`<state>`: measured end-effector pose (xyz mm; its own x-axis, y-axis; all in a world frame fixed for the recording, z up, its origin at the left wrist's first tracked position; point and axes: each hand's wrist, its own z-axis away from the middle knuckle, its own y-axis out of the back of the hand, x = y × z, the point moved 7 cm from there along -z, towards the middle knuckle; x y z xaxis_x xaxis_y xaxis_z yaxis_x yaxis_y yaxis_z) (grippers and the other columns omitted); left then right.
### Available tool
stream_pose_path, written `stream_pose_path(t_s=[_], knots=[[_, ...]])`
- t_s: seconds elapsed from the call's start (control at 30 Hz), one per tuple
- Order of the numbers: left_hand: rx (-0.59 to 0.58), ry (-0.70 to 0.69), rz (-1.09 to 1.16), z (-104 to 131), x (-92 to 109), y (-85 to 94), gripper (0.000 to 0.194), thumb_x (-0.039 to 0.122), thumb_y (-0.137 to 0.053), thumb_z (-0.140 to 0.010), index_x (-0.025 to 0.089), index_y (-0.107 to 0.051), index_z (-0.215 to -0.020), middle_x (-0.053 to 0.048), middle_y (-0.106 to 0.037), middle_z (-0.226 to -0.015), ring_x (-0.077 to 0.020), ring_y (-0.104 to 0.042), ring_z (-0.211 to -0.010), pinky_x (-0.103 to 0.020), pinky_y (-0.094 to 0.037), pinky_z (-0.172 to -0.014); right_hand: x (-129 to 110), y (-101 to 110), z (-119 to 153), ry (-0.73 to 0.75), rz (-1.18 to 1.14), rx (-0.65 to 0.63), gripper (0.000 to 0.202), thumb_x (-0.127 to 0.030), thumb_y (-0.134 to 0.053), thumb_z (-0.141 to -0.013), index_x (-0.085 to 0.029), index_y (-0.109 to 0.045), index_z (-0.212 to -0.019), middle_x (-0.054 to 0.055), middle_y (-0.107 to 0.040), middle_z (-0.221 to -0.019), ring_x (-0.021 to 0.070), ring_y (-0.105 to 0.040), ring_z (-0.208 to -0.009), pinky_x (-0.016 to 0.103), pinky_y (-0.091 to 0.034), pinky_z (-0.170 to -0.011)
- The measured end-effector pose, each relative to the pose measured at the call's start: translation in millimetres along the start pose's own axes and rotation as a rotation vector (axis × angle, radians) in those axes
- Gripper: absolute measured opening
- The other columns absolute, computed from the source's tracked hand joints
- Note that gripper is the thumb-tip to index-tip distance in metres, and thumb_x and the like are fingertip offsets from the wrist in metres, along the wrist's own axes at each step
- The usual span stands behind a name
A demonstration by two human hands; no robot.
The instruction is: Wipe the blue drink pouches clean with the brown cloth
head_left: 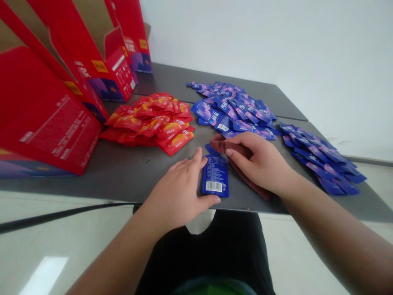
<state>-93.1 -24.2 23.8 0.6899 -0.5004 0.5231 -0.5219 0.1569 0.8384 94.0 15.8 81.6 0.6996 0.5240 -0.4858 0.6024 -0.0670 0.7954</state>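
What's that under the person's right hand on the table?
The right hand lies on a flat dark red piece, its edges showing at the fingers and near the wrist. The hand covers its middle, so what it is stays unclear.

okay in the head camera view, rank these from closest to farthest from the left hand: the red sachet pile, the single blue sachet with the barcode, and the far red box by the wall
1. Single blue sachet: touching the left hand, just to its right.
2. Red sachet pile: beyond the hand, mid-table.
3. Far red box: back of the table, by the wall.
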Motion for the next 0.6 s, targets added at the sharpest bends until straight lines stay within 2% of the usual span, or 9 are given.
stream_pose_path(t_s=[0.03,0.1,0.17,0.23,0.43,0.6], knots=[[0.005,0.003,-0.002,-0.2,-0.3,-0.1,0.118,0.052,-0.087,-0.086,0.011,-0.016,-0.172,-0.021,-0.059,-0.16,-0.0405,-0.054,-0.149,-0.058,-0.043,-0.124,-8.5,1.6,5.1,0.007,-0.046,-0.04,0.02,-0.023,-0.069,-0.101,-0.023,-0.074,-0.12,0.006,-0.077,-0.116,0.0251,-0.072,-0.105,0.038,-0.055,-0.094],[0.015,-0.001,-0.002,-0.8,-0.2,-0.1,0.115,0.052,-0.084,-0.088,0.008,-0.018,-0.171,-0.024,-0.059,-0.159,-0.0411,-0.057,-0.146,-0.058,-0.046,-0.121,-28.6,-5.6,15.4,0.07,-0.179,-0.235,0.024,-0.022,-0.068,-0.102,-0.024,-0.072,-0.126,0.005,-0.077,-0.12,0.022,-0.071,-0.108,0.035,-0.054,-0.096],[0.024,-0.021,0.004,-1.1,1.2,-0.1,0.112,0.052,-0.081,-0.089,0.006,-0.019,-0.17,-0.026,-0.06,-0.157,-0.0403,-0.059,-0.145,-0.057,-0.047,-0.121,-45.7,-18.0,25.0,0.155,-0.31,-0.464,0.018,-0.021,-0.065,-0.105,-0.024,-0.072,-0.122,0.004,-0.077,-0.115,0.019,-0.071,-0.107,0.032,-0.054,-0.097],[0.023,-0.037,0.002,-1.1,2.4,-0.6,0.109,0.051,-0.08,-0.09,0.005,-0.021,-0.169,-0.025,-0.061,-0.156,-0.0382,-0.06,-0.144,-0.056,-0.045,-0.123,-51.6,-27.4,28.6,0.208,-0.361,-0.591,0.012,-0.02,-0.062,-0.108,-0.022,-0.073,-0.112,0.004,-0.077,-0.108,0.0181,-0.07,-0.103,0.033,-0.053,-0.097],[0.004,-0.003,-0.046,-1.1,0.8,-1.9,0.118,0.057,-0.088,-0.084,0.002,-0.026,-0.168,-0.026,-0.056,-0.16,-0.0395,-0.058,-0.145,-0.055,-0.044,-0.125,-28.4,-36.1,8.5,0.239,-0.275,-0.542,0.012,-0.023,-0.062,-0.109,-0.022,-0.074,-0.108,0.006,-0.076,-0.106,0.02,-0.068,-0.102,0.038,-0.05,-0.098],[-0.013,0.028,-0.059,-2.1,0.1,-1.1,0.113,0.057,-0.086,-0.086,0.002,-0.03,-0.168,-0.026,-0.055,-0.162,-0.0415,-0.058,-0.145,-0.057,-0.045,-0.124,-3.9,-37.5,-9.5,0.219,-0.157,-0.453,0.016,-0.021,-0.06,-0.107,-0.023,-0.075,-0.111,0.006,-0.076,-0.106,0.022,-0.069,-0.1,0.039,-0.052,-0.093]])
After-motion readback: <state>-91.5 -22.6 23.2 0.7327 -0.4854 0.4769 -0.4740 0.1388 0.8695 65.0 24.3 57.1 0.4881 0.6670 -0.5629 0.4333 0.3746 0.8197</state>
